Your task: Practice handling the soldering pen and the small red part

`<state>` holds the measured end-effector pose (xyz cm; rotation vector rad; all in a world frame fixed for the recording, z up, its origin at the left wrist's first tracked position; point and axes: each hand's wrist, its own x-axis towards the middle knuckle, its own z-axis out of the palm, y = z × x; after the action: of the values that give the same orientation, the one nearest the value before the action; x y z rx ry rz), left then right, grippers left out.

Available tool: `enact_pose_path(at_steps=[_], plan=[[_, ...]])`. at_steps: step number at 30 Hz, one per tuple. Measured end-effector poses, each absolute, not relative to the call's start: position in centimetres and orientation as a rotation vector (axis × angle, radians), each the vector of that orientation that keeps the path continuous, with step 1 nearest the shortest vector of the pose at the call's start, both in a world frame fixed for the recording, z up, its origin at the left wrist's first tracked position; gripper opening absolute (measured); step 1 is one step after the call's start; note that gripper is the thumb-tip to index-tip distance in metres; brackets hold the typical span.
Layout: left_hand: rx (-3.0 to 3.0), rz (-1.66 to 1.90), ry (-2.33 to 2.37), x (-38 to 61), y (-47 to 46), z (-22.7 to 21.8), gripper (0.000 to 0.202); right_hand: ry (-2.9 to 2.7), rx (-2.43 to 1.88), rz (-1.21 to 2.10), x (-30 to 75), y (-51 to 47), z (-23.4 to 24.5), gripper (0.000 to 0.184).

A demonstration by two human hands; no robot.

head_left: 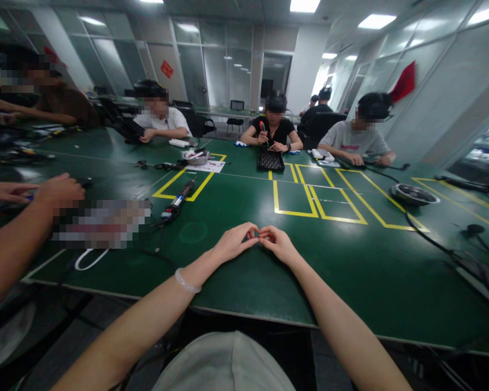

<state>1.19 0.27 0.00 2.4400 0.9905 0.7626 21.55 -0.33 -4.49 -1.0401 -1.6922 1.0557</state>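
Pinching a tiny orange item (pixel 261 237) between fingertips: left hand (pixel 233 242) and right hand (pixel 282 245), both curled, forearms converging over green desk (pixel 236 288). Surface: yellow tape outlines (pixel 344 221). Room: glass partitions (pixel 214 68), ceiling lights (pixel 305 5).

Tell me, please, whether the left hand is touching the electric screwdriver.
Apart: the head view shows green tabletop plainly separating the left hand from the electric screwdriver.
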Motion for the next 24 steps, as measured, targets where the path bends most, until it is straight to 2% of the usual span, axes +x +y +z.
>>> enact_pose_path(at_steps=[3, 6, 10, 12, 16, 24], plan=[[2.467, 0.867, 1.222, -0.5, 2.0, 0.9, 0.029, -1.722, -1.1, 0.991, 21.9, -0.4, -4.2, 0.03], [2.475, 0.881, 1.674, -4.7, 5.1, 1.7, 0.034, -1.755, -1.139, 0.954, 22.0, -0.5, -3.8, 0.029], [2.295, 0.509, 2.264, -12.6, 9.3, 2.0, 0.06, -1.784, -1.157, 0.925, 22.0, -0.6, -3.7, 0.029], [2.206, 0.395, 2.332, -16.1, 10.6, 1.7, 0.063, -1.786, -1.157, 0.918, 21.9, -0.5, -3.8, 0.03], [2.085, 0.114, 2.278, -19.4, 11.5, 0.8, 0.048, -1.79, -1.17, 0.907, 21.8, -0.5, -3.8, 0.026], [2.196, 0.094, 2.191, -14.3, 8.5, -0.1, 0.052, -1.794, -1.182, 0.892, 21.6, -0.6, -3.4, 0.024]])
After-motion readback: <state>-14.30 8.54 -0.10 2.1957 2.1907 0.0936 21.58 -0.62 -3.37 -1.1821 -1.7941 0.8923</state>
